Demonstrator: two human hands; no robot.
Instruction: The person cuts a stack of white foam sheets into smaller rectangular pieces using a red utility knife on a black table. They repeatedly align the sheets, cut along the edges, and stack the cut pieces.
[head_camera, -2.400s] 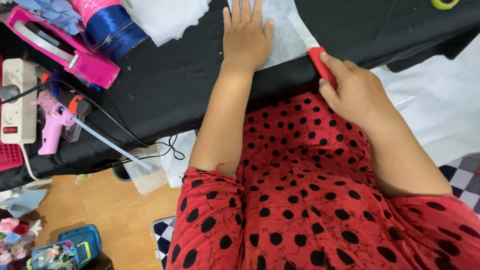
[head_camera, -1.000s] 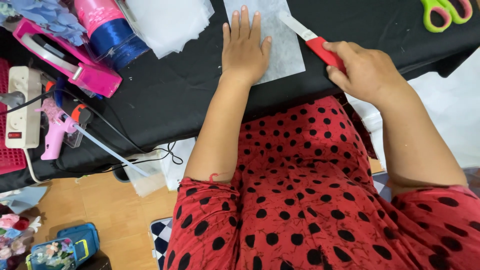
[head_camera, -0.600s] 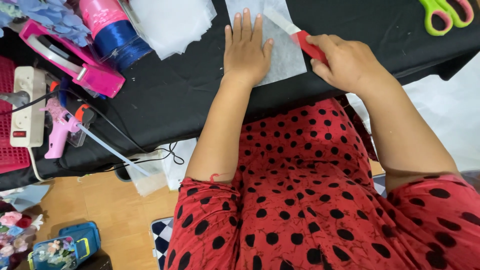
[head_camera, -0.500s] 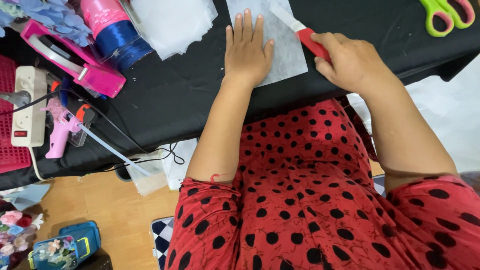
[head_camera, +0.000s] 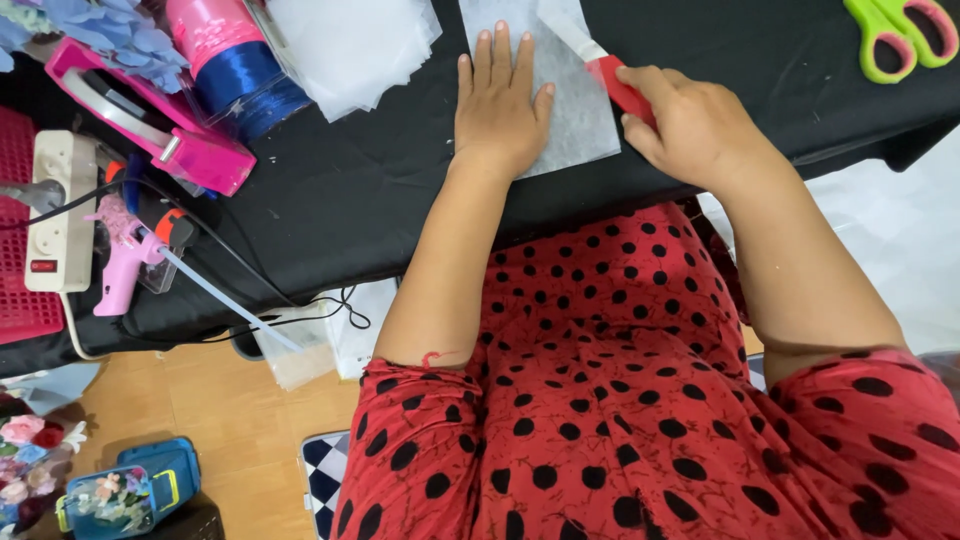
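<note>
The left hand (head_camera: 500, 110) lies flat, palm down and fingers spread, on a white sheet of thin fabric (head_camera: 585, 125) that rests on the black-covered table (head_camera: 380, 190); its grip is released, pressing the sheet down and holding nothing. The sheet lies near the front edge of the table, directly ahead of the person, and its far end runs out of the top of the picture.

The right hand (head_camera: 690, 125) is clenched around the red handle of a utility knife (head_camera: 610, 75), whose pale blade slants up and to the left across the sheet, just beside the fingertips of the left hand (whether the edge actually touches the fabric cannot be told from here). The two hands sit close together, with the knife between them.

Well off to the right, at the far corner of the table, lies a pair of scissors (head_camera: 900, 30) with green and pink handles. To the left of the sheet there is a loose pile of white sheets (head_camera: 350, 50), then a blue spool of ribbon (head_camera: 245, 85) with a pink spool (head_camera: 205, 25) behind it, and a pink tape dispenser (head_camera: 150, 125). At the left edge of the table a pink glue gun (head_camera: 125, 265) lies beside a white power strip (head_camera: 55, 230), with black cables trailing over the edge.
</note>
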